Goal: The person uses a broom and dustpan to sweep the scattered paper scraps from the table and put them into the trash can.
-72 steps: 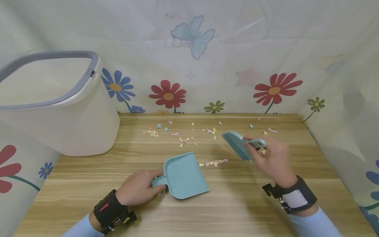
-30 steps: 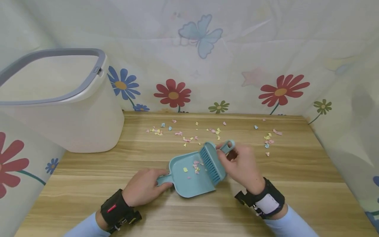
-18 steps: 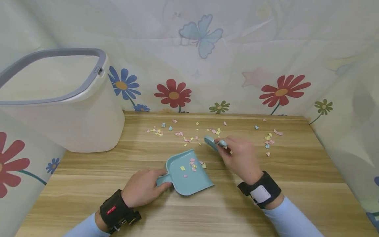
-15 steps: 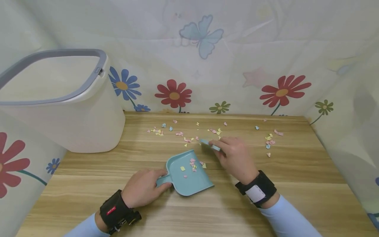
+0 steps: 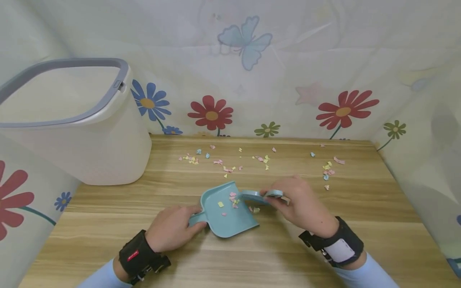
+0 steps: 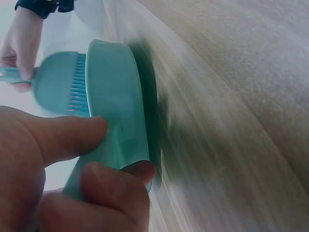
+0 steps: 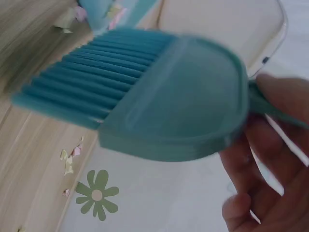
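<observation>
You look down on a wooden table (image 5: 288,256) with pale grain running side to side. A cream cloth backdrop (image 5: 288,60) printed with red and blue flowers and a blue butterfly (image 5: 244,41) wraps around its far edge and both sides. A white bin (image 5: 72,132) with a grey rim stands at the left. The light is soft and even.

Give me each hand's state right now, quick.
Left hand: fingers curled round the blue dustpan handle.
Right hand: grips the blue hand brush by its handle.
</observation>
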A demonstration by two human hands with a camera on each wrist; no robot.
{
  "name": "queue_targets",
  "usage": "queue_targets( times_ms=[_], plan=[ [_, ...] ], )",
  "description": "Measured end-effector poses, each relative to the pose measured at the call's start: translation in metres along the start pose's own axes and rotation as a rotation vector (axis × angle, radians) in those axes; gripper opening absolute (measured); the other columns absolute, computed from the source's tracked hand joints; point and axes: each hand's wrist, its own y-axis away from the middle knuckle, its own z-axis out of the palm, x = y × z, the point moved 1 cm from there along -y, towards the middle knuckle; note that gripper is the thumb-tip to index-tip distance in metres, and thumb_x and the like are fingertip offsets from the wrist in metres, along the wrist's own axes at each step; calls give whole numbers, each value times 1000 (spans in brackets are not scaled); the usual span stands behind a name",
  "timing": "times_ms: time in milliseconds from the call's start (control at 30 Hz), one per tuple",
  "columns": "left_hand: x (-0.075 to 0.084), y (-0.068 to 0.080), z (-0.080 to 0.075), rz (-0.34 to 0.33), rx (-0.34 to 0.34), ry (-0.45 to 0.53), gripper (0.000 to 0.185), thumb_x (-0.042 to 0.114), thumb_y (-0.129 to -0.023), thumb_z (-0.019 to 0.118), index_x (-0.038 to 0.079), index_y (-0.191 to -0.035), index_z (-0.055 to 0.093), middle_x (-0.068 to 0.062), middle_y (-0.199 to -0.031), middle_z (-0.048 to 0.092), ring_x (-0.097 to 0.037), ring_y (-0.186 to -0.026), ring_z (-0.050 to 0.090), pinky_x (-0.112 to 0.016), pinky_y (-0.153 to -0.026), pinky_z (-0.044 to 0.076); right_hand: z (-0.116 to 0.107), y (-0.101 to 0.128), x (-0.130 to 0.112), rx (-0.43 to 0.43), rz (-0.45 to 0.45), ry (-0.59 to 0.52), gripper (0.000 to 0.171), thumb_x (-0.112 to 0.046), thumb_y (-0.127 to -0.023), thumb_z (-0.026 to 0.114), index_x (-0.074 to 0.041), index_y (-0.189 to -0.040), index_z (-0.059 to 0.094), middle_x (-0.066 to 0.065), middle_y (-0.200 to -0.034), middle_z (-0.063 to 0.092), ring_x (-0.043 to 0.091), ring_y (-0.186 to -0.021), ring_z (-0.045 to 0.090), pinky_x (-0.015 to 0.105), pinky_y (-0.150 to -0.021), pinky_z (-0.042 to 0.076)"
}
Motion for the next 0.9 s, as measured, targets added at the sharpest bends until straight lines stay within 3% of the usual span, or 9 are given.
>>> queue_targets(
  times_ms=[100, 267, 367, 500, 700, 833, 900],
  plan=[
    [-1, 1, -1, -14, -13, 0, 33, 43, -94, 74, 19, -117, 76, 12, -63, 46, -7, -59, 43, -26, -53, 27, -7, 1, -1, 93, 50, 6, 18, -2, -81, 84, -10, -95, 78, -2, -87, 77, 3, -67, 62, 25, -60, 49],
    [-2, 1, -2, -31, -35, -13, 41, 45, -94, 73, 17, -125, 74, 11, -62, 42, -8, -59, 43, -27, -53, 26, -4, 3, -2, 203, 139, 132, 8, 0, -81, 79, -5, -85, 74, 4, -75, 74, 4, -54, 58, 19, -50, 47],
    [-2, 1, -2, -21, -38, -23, 44, 44, -94, 73, 16, -127, 73, 10, -63, 45, -8, -59, 44, -27, -53, 27, 4, 5, -4, 224, 165, 212, 9, 0, -79, 79, -4, -78, 70, 3, -67, 70, 6, -51, 60, 19, -48, 47],
    [-3, 2, -2, 3, -34, -35, 43, 43, -93, 74, 15, -127, 73, 9, -67, 52, -8, -61, 46, -27, -53, 31, 20, 4, -8, 214, 200, 229, 13, -1, -77, 78, -8, -74, 67, 1, -61, 67, 4, -50, 59, 18, -48, 45],
    [-3, 3, -3, 16, -42, -29, 42, 42, -93, 75, 16, -126, 73, 11, -65, 49, -7, -60, 46, -27, -52, 31, 37, -9, -19, 179, 220, 86, 10, -2, -79, 79, -7, -77, 71, -1, -60, 66, 1, -51, 55, 14, -48, 41],
    [-4, 3, -2, 16, -45, -36, 42, 42, -93, 75, 16, -127, 73, 10, -67, 51, -8, -61, 46, -27, -53, 31, 36, -14, -20, 147, 298, -121, 5, -1, -86, 75, -6, -87, 75, -2, -65, 66, 1, -52, 51, 17, -47, 42],
    [-4, 3, -2, 20, -49, -39, 43, 41, -94, 75, 15, -128, 72, 8, -73, 60, -8, -65, 49, -29, -56, 36, 31, -13, -17, 163, 352, -223, 6, -1, -89, 74, -6, -91, 75, -2, -65, 64, 1, -52, 47, 20, -46, 41]
  ],
)
